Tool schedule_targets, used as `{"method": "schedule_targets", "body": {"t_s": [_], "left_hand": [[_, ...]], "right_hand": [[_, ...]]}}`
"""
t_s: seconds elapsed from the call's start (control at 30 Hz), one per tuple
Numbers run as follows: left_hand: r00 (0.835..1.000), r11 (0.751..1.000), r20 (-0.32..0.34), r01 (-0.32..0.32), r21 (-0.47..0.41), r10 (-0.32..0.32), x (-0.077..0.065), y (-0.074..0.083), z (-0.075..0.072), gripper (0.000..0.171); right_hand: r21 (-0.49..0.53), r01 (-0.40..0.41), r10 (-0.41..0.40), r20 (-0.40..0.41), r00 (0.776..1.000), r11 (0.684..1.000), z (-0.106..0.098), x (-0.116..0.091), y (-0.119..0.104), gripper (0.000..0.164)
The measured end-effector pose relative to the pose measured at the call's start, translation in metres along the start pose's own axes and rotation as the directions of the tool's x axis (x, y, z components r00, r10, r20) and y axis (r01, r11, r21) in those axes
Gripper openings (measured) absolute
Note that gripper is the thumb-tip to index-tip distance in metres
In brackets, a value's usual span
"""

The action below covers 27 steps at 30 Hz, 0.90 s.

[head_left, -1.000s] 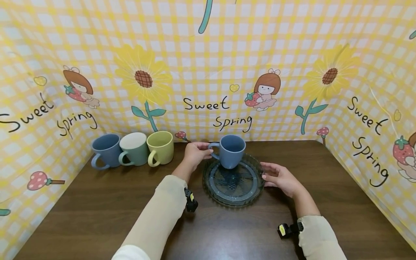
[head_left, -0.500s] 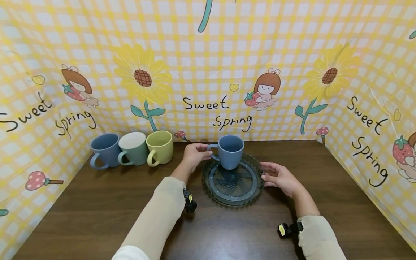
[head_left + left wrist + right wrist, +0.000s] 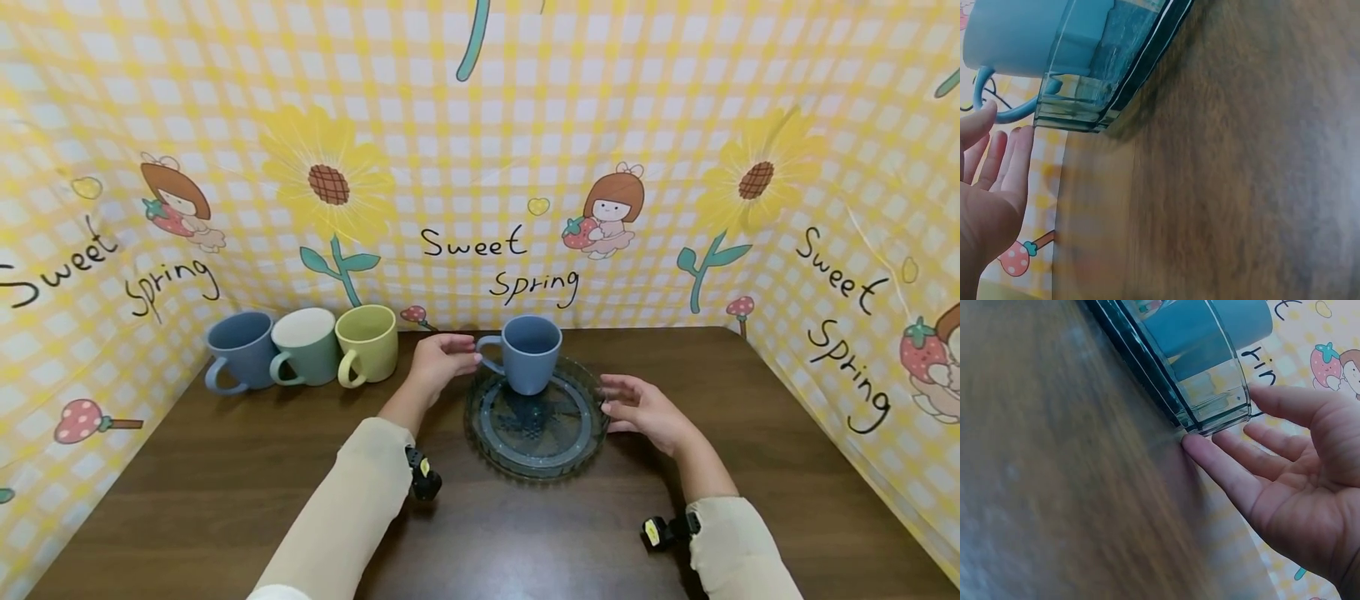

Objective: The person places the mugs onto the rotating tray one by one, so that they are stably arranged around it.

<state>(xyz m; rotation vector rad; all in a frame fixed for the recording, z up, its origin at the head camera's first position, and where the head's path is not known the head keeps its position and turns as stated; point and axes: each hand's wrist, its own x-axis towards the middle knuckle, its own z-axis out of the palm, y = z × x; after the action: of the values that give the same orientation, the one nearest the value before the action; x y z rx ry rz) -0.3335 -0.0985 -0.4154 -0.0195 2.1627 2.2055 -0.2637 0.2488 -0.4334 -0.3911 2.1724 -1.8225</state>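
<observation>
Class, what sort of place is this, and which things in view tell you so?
Probably a staged tabletop set-up for recording handwork, rather than an everyday kitchen: a printed cloth backdrop lines the back and both sides of the wood-grain table, and small black wrist cameras are being worn.

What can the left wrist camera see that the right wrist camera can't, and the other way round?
Only the left wrist view: the left hand, beside the handle of the blue mug.
Only the right wrist view: the right hand, fingers at the edge of the glass dish, and a printed figure's brown hair.
Both: the mug, the dish, the wooden table and the checked cloth.
</observation>
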Motion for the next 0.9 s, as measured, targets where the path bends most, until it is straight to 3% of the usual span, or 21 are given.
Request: {"method": "schedule_targets", "body": {"t_s": [0.37,0.73,0.9], "left_hand": [[0.997,0.998,0.058,-0.052,0.029,0.05,-0.016,0.004,-0.008,0.035],[0.992,0.983,0.063,-0.118,0.141,0.11,-0.033,0.006,-0.018,0.042],[0.989,0.98,0.064,-0.141,0.144,0.133,-0.042,0.004,-0.02,0.039]], "right_hand": [[-0.067,-0.004,0.001,-0.037,0.999,0.998,0.0,0.007,-0.002,0.053],[-0.053,-0.036,0.034,-0.043,0.999,0.998,-0.002,0.018,-0.002,0.051],[-0.05,-0.06,0.058,-0.044,0.997,0.997,0.0,0.02,-0.002,0.049]]}}
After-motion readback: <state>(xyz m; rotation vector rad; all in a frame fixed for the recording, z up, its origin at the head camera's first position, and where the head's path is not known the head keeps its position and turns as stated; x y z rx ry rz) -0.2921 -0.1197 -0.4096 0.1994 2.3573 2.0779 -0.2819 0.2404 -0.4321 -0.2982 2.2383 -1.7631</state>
